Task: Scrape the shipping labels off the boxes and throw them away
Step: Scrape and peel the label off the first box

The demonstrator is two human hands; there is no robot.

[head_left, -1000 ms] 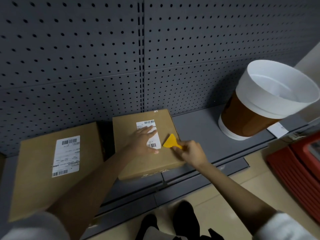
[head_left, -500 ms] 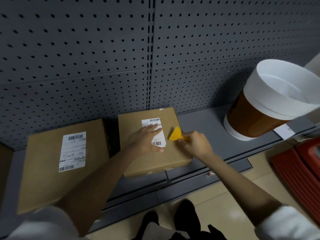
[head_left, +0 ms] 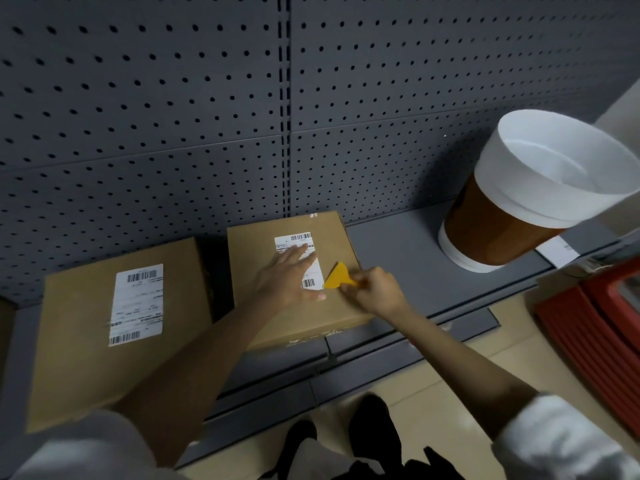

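Observation:
Two cardboard boxes lie on a low grey shelf (head_left: 398, 244). The smaller right box (head_left: 332, 313) carries a white shipping label (head_left: 313, 273). My left hand (head_left: 284, 275) lies flat on that label with straight fingers. My right hand (head_left: 375, 292) grips the handle of a yellow scraper (head_left: 337, 278), whose blade edge meets the label's right edge near the lower barcode. The larger left box (head_left: 69, 341) has its own white label (head_left: 136, 303), untouched.
A brown bin with a white liner (head_left: 540, 188) stands on the shelf at the right, tilted towards me. Grey pegboard (head_left: 207, 116) backs the shelf. Red plastic crates (head_left: 595, 334) sit on the floor at far right. My dark shoes (head_left: 339, 441) are below.
The view has shifted slightly. My right hand has kept the scraper against the label's right edge with small moves; my left hand stays flat on the label.

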